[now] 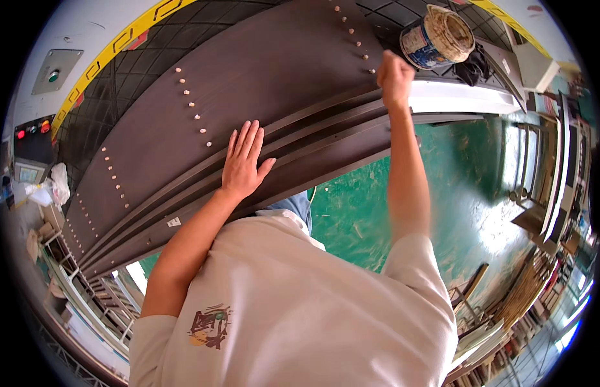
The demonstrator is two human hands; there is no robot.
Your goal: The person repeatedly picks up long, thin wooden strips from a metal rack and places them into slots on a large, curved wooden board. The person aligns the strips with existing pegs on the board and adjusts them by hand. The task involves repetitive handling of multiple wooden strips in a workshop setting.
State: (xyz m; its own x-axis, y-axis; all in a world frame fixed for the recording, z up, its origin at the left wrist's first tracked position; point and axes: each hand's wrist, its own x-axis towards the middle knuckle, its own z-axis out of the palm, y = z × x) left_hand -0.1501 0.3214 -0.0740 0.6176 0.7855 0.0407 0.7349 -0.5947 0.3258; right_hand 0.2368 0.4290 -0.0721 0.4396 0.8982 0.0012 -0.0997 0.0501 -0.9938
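Note:
A wide dark brown panel (268, 58) lies before me, with several more dark boards stacked along its near edge. Short pale pegs, probably wooden dowels (191, 104), stand up from it in several rows. My left hand (244, 164) rests flat on the near edge of the panel, fingers stretched out and holding nothing. At the panel's right end my right hand (397, 79) is raised in a fist, close to the end row of pegs (359, 44). Whatever those curled fingers may hold is hidden.
A stained bucket (437, 39) with a crusted rim stands just beyond my right hand, a black bag (474, 66) next to it. Yellow-edged machine framing curves behind the panel; a control plate (57, 72) with a green button is far left. Boards (516, 300) lean at the right.

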